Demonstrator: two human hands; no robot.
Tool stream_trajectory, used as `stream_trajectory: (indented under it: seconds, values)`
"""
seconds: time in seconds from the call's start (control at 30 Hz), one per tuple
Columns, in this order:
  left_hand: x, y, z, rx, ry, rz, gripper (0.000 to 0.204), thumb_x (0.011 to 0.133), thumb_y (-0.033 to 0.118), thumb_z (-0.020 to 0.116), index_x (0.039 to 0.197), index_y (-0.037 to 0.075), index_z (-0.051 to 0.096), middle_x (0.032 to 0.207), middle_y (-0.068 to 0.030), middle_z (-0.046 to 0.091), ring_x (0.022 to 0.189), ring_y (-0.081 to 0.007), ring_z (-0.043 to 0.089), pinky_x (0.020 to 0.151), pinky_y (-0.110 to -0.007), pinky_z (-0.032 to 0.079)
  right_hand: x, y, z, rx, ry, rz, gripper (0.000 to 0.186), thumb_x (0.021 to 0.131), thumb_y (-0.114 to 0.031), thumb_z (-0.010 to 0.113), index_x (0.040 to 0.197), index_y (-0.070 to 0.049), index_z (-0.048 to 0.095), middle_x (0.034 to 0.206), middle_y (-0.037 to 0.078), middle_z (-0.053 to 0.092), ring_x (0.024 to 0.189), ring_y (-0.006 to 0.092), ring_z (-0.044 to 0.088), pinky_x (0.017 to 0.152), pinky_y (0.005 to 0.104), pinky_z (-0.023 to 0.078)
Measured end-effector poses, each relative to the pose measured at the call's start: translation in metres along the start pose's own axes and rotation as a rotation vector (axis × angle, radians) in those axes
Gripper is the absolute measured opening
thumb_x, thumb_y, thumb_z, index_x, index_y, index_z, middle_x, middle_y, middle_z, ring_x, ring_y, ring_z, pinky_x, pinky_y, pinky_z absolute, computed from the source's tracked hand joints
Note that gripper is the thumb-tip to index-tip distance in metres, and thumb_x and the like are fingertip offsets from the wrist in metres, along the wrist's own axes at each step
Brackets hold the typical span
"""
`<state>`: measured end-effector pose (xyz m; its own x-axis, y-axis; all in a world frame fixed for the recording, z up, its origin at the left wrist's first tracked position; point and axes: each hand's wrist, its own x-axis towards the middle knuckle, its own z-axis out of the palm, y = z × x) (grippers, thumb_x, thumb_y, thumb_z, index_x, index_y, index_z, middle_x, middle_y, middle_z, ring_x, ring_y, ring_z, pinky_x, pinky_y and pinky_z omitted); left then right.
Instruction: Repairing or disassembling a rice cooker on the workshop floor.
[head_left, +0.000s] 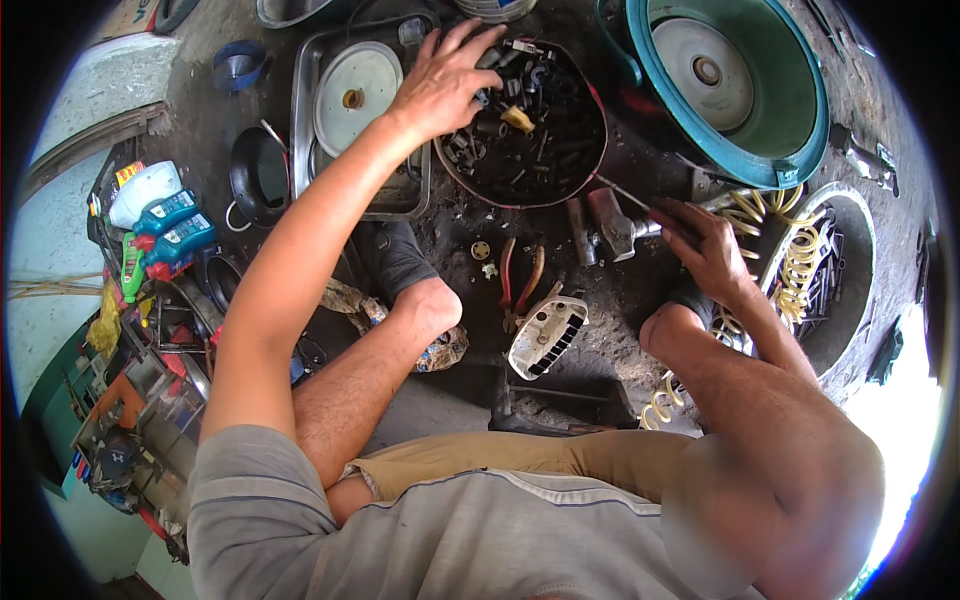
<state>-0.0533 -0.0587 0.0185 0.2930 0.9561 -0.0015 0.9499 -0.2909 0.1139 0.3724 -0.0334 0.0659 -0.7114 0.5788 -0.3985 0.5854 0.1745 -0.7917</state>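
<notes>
My left hand (pixel 445 85) reaches over the left rim of a round, red-edged pan (pixel 562 168), its fingers spread among small metal parts (pixel 515 75). A yellowish piece (pixel 517 119) lies on the heap. To the right, my right hand (pixel 705 245) is closed around a thin metal rod (pixel 624 192) like a screwdriver's shaft, which points at the pan's rim; its handle is hidden by the fingers. Just left of that hand lies a silver-and-reddish metal tool (pixel 614 228). Between my feet are red-handled pliers (pixel 518 275) and a white slotted casing (pixel 548 337).
A metal tray (pixel 424 190) with a round lid (pixel 357 98) stands left of the pan. A large green tub (pixel 775 140) is at the far right, above a coiled yellowish hose (pixel 797 270) and a basin (pixel 858 300) of metal pieces. Bottles (pixel 180 235) crowd the left.
</notes>
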Motion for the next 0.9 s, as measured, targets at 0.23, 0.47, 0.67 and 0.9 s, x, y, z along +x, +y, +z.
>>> stream_trajectory:
  seconds: [0.23, 0.47, 0.67, 0.9]
  values:
    - [-0.038, 0.034, -0.009, -0.124, -0.161, -0.161, 0.024, 0.094, 0.026, 0.077, 0.109, 0.007, 0.080, 0.108, -0.0149, 0.079, 0.085, -0.0312, 0.079, 0.074, -0.043, 0.065, 0.000, 0.006, 0.001, 0.004, 0.023, -0.034, 0.041, 0.097, -0.009, 0.069, 0.137, -0.001, 0.066, 0.118, 0.018, 0.073, 0.105, 0.0322, 0.074, 0.094, 0.0392, 0.057]
    - [-0.044, 0.046, 0.016, -0.050, -0.274, -0.224, 0.036, 0.091, 0.034, 0.077, 0.111, 0.005, 0.071, 0.078, -0.0173, 0.075, 0.075, -0.0367, 0.076, 0.069, -0.046, 0.062, -0.001, 0.005, -0.001, 0.008, 0.017, -0.024, 0.042, 0.096, -0.008, 0.069, 0.137, 0.000, 0.066, 0.118, 0.019, 0.073, 0.105, 0.0341, 0.074, 0.094, 0.0404, 0.057]
    - [-0.063, 0.073, 0.014, -0.300, -0.347, -0.216, 0.031, 0.091, 0.035, 0.077, 0.103, 0.007, 0.077, 0.074, -0.0176, 0.075, 0.073, -0.0352, 0.076, 0.069, -0.046, 0.061, -0.005, 0.010, 0.003, 0.032, 0.010, 0.018, 0.045, 0.094, -0.009, 0.069, 0.138, 0.000, 0.065, 0.117, 0.020, 0.073, 0.103, 0.0348, 0.073, 0.093, 0.0413, 0.057]
    - [-0.076, 0.052, 0.004, -0.320, -0.220, 0.164, 0.014, 0.092, 0.019, 0.074, 0.103, 0.013, 0.080, 0.090, -0.0068, 0.081, 0.072, -0.0232, 0.078, 0.063, -0.036, 0.064, -0.006, 0.009, 0.005, 0.049, 0.015, 0.006, 0.045, 0.095, -0.009, 0.069, 0.139, -0.001, 0.065, 0.117, 0.021, 0.073, 0.102, 0.0344, 0.073, 0.094, 0.0408, 0.057]
